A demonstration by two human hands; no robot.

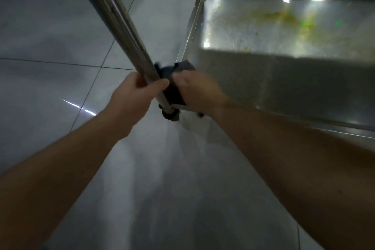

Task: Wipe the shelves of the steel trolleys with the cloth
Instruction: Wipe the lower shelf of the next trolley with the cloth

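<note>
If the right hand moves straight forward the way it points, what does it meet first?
Probably the upright steel trolley post: the right hand, pressing the dark cloth, points up-left toward it. Depth is unclear.

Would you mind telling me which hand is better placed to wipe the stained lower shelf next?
The right hand: it holds the dark cloth at the shelf corner. The left hand grips the trolley post.

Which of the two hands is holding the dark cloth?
The right hand presses the dark cloth at the shelf corner; the left hand grips the trolley's steel post.
</note>
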